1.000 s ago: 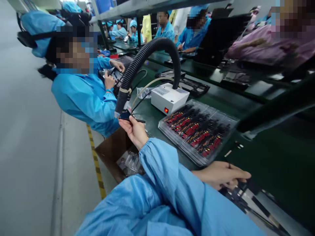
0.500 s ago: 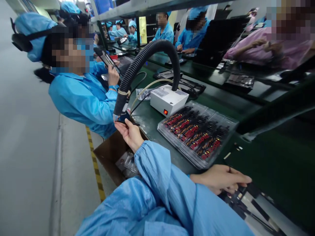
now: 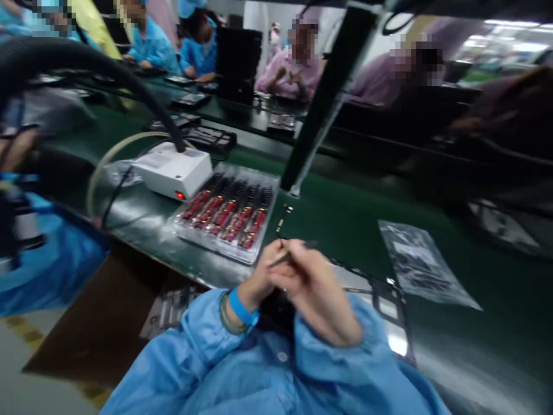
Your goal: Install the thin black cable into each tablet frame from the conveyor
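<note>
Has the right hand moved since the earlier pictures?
Yes, rightward: the right hand was left of the white box, now right of it.

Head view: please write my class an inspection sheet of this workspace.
Surface: green bench, shiny in places, bearing a clear tray of red and black parts.
Job's things: thin dark piece at the hands.
Clutter: clear bag; cardboard box at the bench edge.
Hands: left hand and right hand close together; grip too blurred to tell.
Cables: black cable and pale tube beside white box.
Surroundings: co-workers in blue and pink.
</note>
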`<state>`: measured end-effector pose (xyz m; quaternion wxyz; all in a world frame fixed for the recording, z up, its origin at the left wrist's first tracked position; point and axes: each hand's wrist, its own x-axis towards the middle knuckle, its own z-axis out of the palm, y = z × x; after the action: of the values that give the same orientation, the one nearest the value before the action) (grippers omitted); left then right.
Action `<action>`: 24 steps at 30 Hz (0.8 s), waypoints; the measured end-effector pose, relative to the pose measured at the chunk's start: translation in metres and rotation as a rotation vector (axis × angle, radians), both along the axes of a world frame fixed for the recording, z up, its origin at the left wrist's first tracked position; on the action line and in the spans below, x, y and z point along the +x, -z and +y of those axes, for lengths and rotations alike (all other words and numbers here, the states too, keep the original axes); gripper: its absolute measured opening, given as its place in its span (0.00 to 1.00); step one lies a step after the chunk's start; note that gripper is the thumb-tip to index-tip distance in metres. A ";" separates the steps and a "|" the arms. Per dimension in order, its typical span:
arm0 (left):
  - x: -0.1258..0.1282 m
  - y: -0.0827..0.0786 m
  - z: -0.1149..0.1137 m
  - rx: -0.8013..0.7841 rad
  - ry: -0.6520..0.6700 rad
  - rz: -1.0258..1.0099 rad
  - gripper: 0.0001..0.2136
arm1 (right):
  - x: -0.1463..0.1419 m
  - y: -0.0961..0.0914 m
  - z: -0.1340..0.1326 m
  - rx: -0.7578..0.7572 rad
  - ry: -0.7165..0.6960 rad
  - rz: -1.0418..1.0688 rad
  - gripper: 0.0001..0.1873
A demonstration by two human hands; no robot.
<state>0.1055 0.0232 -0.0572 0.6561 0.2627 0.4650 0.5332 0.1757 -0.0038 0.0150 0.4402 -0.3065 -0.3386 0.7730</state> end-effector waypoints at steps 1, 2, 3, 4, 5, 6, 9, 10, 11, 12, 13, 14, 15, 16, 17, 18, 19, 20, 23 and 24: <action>-0.001 -0.002 -0.001 0.023 0.009 0.009 0.11 | 0.035 0.000 0.006 0.035 0.179 -0.025 0.17; -0.001 -0.004 -0.002 0.049 0.026 0.005 0.12 | 0.068 0.003 0.012 0.076 0.353 -0.074 0.19; -0.002 -0.007 -0.003 0.075 0.054 -0.011 0.13 | 0.098 0.007 0.017 0.112 0.500 -0.136 0.20; -0.001 -0.010 -0.004 0.098 0.092 -0.036 0.15 | 0.123 0.013 0.021 0.139 0.605 -0.202 0.21; 0.000 -0.013 -0.005 0.115 0.138 -0.063 0.17 | 0.144 0.020 0.025 0.160 0.677 -0.276 0.23; 0.001 -0.016 -0.005 0.126 0.184 -0.088 0.18 | 0.159 0.028 0.028 0.167 0.718 -0.350 0.24; 0.012 -0.025 -0.004 0.131 0.293 -0.087 0.17 | 0.179 0.052 0.034 0.166 0.709 -0.532 0.25; 0.016 -0.026 -0.002 0.135 0.325 -0.059 0.16 | 0.179 0.059 0.036 0.174 0.684 -0.575 0.24; 0.021 -0.027 -0.001 0.144 0.361 -0.017 0.15 | 0.177 0.065 0.038 0.190 0.653 -0.610 0.23; 0.026 -0.028 0.001 0.159 0.398 0.042 0.15 | 0.175 0.070 0.040 0.214 0.623 -0.643 0.22; 0.030 -0.028 0.002 0.175 0.434 0.112 0.15 | 0.173 0.074 0.041 0.243 0.594 -0.680 0.21; 0.033 -0.028 0.003 0.193 0.464 0.188 0.16 | 0.172 0.078 0.043 0.274 0.566 -0.723 0.20; 0.037 -0.027 0.004 0.208 0.486 0.267 0.16 | 0.171 0.080 0.044 0.305 0.539 -0.775 0.19; 0.039 -0.026 0.005 0.220 0.503 0.340 0.16 | 0.171 0.082 0.045 0.338 0.518 -0.833 0.18; 0.042 -0.025 0.006 0.223 0.513 0.401 0.16 | 0.172 0.084 0.045 0.369 0.500 -0.891 0.17; 0.043 -0.024 0.006 0.221 0.517 0.446 0.16 | 0.173 0.085 0.045 0.398 0.490 -0.944 0.16; 0.045 -0.024 0.007 0.213 0.517 0.479 0.15 | 0.174 0.086 0.046 0.425 0.485 -0.988 0.15; 0.045 -0.023 0.008 0.202 0.518 0.500 0.15 | 0.175 0.086 0.046 0.449 0.484 -1.022 0.15; 0.047 -0.024 0.009 0.174 0.526 0.526 0.15 | 0.175 0.083 0.046 0.525 0.474 -1.105 0.14; 0.047 -0.024 0.010 0.171 0.530 0.533 0.15 | 0.174 0.081 0.046 0.558 0.469 -1.133 0.14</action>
<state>0.1525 0.0332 -0.0331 0.6029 0.5570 0.4890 0.2951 0.3499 0.0425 -0.0665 0.4135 -0.6051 -0.6286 0.2601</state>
